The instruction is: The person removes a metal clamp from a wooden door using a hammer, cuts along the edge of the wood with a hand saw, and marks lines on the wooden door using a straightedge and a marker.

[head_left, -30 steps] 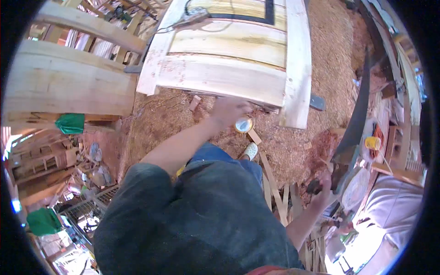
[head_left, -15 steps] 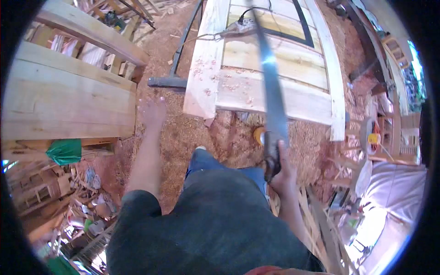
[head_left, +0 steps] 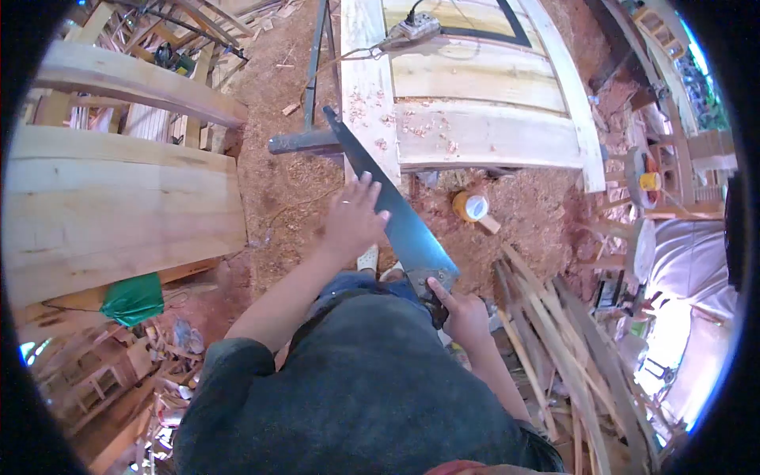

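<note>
My right hand (head_left: 465, 318) is wrapped round the dark handle of a handsaw (head_left: 404, 222), with the thumb up along the blade's wide end. The blade slants up and left in front of my body, its narrow tip by the corner of a pale wooden panel (head_left: 491, 134). My left hand (head_left: 358, 212) lies at the blade's left edge, fingers stretched out and fingertips and thumb over the metal. Whether it presses on the blade I cannot tell. Curled wood shavings lie on the panel near the tip.
A power strip (head_left: 413, 28) with a cord sits on the panel. Dark metal stand legs (head_left: 305, 142) are beside it. Thick boards (head_left: 127, 198) stand at left, with a green bag (head_left: 133, 299). A yellow-sided roll (head_left: 473, 207) and sawdust cover the ground. Offcuts (head_left: 554, 332) pile at right.
The saw has swung from pointing forward to slanting left and come closer to my body. My left hand has moved right, from beside the boards to the blade. The view has shifted slightly.
</note>
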### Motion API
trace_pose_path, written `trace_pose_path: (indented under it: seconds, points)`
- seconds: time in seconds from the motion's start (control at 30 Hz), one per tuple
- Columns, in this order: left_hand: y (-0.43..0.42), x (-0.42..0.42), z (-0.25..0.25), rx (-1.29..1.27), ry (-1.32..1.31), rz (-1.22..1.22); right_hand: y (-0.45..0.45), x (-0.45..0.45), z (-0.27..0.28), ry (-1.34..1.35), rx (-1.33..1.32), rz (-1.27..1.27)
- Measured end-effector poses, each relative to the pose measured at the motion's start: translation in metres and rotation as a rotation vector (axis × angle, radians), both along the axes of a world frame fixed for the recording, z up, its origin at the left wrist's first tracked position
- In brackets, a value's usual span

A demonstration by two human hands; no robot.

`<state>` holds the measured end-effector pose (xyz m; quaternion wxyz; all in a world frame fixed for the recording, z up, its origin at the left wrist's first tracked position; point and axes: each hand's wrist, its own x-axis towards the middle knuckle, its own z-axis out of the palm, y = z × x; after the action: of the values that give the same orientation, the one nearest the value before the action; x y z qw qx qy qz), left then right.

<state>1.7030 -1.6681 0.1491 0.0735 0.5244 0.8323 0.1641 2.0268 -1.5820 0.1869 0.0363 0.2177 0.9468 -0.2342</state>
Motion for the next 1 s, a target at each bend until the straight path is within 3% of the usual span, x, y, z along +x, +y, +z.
trace_pose_path:
  seconds: [0.2, 0.3, 0.4, 0.47, 0.53, 0.63, 0.73, 0.83, 0.9, 1.0]
  points:
    - [-0.019, 0.009, -0.013, -0.110, 0.077, -0.283, -0.071, 0.026, -0.023, -0.068, -0.020, -0.147]
    - [-0.033, 0.010, -0.014, -0.111, 0.054, -0.327, -0.107, 0.027, -0.009, -0.150, 0.028, -0.173]
    - [-0.022, -0.026, -0.032, -0.163, 0.107, -0.337, -0.117, -0.028, 0.002, -0.123, 0.136, -0.251]
    - [0.005, -0.081, -0.044, -0.100, 0.342, -0.354, -0.102, -0.101, 0.012, -0.110, 0.083, -0.352]
    - [0.035, -0.136, -0.040, -0.123, 0.292, -0.381, -0.092, -0.138, 0.000, -0.075, 0.096, -0.384]
    - [0.027, -0.145, -0.031, -0.160, 0.209, -0.530, -0.111, -0.141, -0.010, -0.142, 0.032, -0.438]
    - [-0.010, -0.095, -0.018, -0.315, 0.205, -0.697, -0.158, -0.100, 0.013, -0.096, 0.028, -0.484]
    - [-0.020, -0.093, -0.023, -0.227, 0.143, -0.719, -0.160, -0.104, 0.019, -0.075, 0.001, -0.505]
    - [0.014, -0.132, -0.026, -0.117, 0.202, -0.558, -0.127, -0.146, 0.019, -0.174, 0.031, -0.487]
    - [0.051, -0.179, -0.038, -0.154, 0.233, -0.533, -0.096, -0.183, -0.002, -0.236, 0.003, -0.471]
